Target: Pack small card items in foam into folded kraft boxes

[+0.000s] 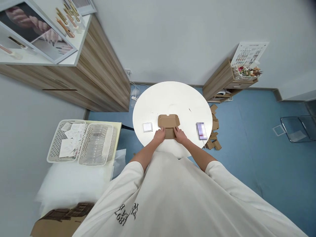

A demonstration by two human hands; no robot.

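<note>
A small brown cardboard box (169,123) lies on the round white table (170,95), its flapped lid tilted up and away from me. My left hand (160,134) grips the box at its left side, fingers on the cardboard edge. At the right side, my right hand (180,135) holds it the same way. Left of the box sits a small white item with a grey border (147,127). A phone-like purple object (201,131), pixelated in the picture, lies on the right with a cable running from it.
Folded cardboard boxes (215,125) lie on the floor right of the table. At left, a side table bears a white basket of papers (50,154) and one of clear plastic pieces (112,144). A wooden cabinet (106,65) and a small shelf unit (219,79) stand behind.
</note>
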